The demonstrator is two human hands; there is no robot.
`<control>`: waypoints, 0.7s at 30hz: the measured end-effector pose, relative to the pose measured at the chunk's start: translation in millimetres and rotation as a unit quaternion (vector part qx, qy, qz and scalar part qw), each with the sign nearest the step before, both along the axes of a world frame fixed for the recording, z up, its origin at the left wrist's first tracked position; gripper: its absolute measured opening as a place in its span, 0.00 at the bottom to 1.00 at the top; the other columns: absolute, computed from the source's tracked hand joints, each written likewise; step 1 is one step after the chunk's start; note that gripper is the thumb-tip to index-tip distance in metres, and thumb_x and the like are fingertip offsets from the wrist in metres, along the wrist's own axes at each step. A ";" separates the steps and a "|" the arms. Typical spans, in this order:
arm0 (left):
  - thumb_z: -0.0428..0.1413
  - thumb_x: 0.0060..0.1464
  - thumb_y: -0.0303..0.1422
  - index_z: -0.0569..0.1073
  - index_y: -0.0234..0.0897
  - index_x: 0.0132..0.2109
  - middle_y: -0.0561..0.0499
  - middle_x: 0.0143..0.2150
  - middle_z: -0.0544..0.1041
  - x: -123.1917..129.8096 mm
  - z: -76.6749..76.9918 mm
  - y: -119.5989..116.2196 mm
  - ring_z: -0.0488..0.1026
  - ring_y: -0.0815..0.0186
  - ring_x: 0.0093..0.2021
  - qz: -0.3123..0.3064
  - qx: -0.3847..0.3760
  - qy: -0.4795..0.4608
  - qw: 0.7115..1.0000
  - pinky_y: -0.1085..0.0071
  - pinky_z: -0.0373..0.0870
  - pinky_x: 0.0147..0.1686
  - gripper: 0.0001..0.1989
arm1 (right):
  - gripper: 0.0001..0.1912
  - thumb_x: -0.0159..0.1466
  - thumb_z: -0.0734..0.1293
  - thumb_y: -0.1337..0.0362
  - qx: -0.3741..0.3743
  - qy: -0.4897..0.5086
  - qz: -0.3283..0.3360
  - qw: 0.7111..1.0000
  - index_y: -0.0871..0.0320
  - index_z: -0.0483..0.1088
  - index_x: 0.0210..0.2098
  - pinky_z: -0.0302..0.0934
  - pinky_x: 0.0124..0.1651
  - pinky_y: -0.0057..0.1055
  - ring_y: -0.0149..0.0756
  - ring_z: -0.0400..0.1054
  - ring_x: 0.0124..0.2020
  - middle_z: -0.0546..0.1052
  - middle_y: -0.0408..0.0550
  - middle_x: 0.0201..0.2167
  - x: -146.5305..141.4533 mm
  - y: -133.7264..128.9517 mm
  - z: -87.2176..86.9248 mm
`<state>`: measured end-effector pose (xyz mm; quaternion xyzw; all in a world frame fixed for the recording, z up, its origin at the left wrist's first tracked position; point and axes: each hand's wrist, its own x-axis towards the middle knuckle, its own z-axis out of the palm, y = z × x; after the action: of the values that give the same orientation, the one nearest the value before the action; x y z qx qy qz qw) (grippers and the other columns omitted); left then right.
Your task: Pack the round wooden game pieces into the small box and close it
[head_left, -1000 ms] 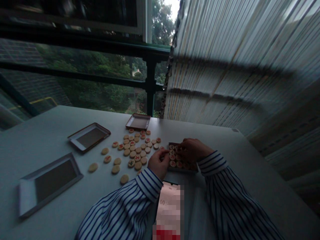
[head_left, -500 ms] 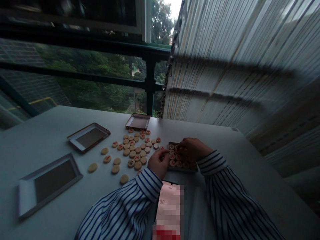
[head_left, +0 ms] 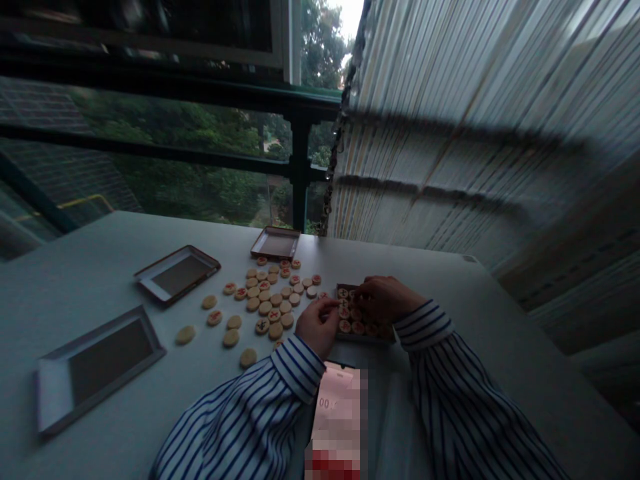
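A shallow box (head_left: 367,339) on the white table holds rows of round wooden pieces (head_left: 358,327), some with red characters. My left hand (head_left: 317,325) is at the box's left edge, thumb and fingers pinched together; whatever lies between them is too small to make out. Over the box's upper right part, my right hand (head_left: 385,297) has its fingers bent down onto the pieces and hides several of them. What its fingertips hold cannot be seen. Left of the box, many loose discs (head_left: 265,308) lie spread out, some blank side up, some with red or dark characters.
Two brown-edged trays (head_left: 179,272) (head_left: 276,243) lie beyond the discs, and a larger pale tray (head_left: 103,367) is at the left. A lit phone (head_left: 340,407) lies between my forearms. Windows and a striped curtain stand behind the table.
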<state>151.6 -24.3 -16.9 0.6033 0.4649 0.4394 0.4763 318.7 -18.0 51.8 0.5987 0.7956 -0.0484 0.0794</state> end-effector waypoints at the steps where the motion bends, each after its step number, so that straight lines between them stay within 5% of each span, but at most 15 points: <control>1: 0.51 0.45 0.27 0.73 0.34 0.34 0.47 0.33 0.76 0.0 0.0 0.1 0.73 0.67 0.34 -0.001 0.000 -0.001 1.000 0.71 0.70 0.35 0.08 | 0.14 0.56 0.59 0.62 -0.003 0.001 0.000 1.000 0.50 0.71 0.39 0.54 0.33 0.25 0.33 0.66 0.34 0.73 0.46 0.35 -0.2 -0.1 0.1; 21: 0.52 0.44 0.26 0.73 0.34 0.33 0.47 0.34 0.76 0.4 1.3 -1.4 0.73 0.66 0.34 0.012 0.000 -0.015 1.000 0.70 0.71 0.36 0.07 | 0.13 0.56 0.59 0.64 0.007 -0.003 0.004 1.000 0.50 0.72 0.37 0.54 0.34 0.26 0.34 0.66 0.34 0.73 0.46 0.34 -1.7 -2.6 1.9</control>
<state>152.0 -25.6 -15.6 0.5910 0.4650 0.4538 0.4781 317.0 -20.5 53.7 0.5958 0.7983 -0.0405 0.0781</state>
